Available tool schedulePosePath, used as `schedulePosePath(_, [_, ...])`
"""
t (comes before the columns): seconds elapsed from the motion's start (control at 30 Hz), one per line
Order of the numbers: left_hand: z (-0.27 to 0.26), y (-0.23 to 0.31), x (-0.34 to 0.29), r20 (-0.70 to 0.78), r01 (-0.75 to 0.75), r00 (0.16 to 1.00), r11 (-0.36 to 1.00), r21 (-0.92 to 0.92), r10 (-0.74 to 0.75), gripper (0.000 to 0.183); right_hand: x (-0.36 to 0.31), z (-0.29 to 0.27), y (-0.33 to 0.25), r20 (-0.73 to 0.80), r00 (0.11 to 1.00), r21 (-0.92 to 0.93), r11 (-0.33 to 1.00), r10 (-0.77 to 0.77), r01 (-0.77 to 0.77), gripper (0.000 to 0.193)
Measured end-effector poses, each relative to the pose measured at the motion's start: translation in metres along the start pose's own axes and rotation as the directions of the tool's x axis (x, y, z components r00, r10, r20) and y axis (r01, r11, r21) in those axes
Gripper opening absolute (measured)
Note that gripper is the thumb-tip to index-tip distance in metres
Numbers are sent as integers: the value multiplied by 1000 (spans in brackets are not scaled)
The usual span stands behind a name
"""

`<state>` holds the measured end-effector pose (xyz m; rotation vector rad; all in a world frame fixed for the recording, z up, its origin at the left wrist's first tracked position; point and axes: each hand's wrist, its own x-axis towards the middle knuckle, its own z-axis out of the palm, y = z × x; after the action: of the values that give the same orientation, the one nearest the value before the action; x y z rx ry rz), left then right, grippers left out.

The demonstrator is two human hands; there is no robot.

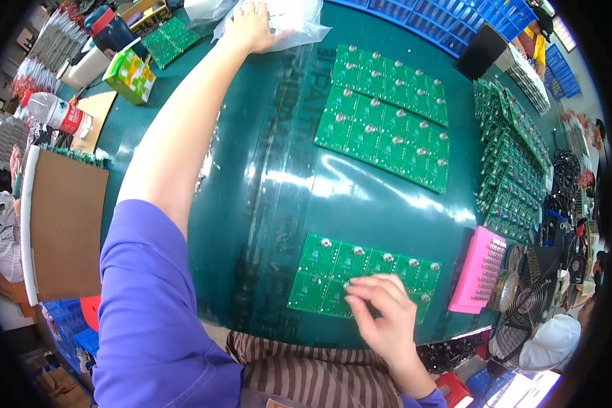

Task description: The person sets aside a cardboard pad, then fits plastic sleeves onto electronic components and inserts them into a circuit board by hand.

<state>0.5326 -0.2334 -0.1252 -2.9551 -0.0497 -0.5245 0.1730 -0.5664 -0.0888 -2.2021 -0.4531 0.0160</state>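
Observation:
My left arm stretches far forward, and my left hand (249,28) rests on a clear plastic bag (299,24) at the far edge, fingers bent and slightly apart; what lies beneath them is hidden. Close to me, my right hand (386,314) is over a green circuit board (313,282). Its thumb and forefinger are pinched at a small metal component (347,286) on or just above the board. Round silver components line this board's far row, and one sits near its right end. Further off lie two more green boards (381,139), edge to edge, carrying similar components.
To the right are stacked circuit boards (513,163) and a pink block (469,279) with rows of metal parts. A blue crate (435,20) and a black box (481,52) stand at the back. A carton (129,76), a bottle (58,112) and a brown panel (68,224) are left.

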Motion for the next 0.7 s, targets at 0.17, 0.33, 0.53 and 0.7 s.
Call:
schedulePosePath(0.17, [-32,11,-7,23,38,999,987,-157,-35,91,-1,-1,2,4,1000,38,999,-25,25,15])
schedulePosePath(0.33, [-32,18,-16,558,71,827,997,20,-70,101,1,-2,7,7,1000,86,996,-13,13,14])
schedulePosePath(0.53, [-20,30,24,547,-3,824,965,-261,150,103,7,-1,3,-12,1000,85,996,2,-1,14])
schedulePosePath(0.7, [-8,57,25,447,23,889,964,-266,102,90,8,-6,2,3,1000,113,994,2,-3,13])
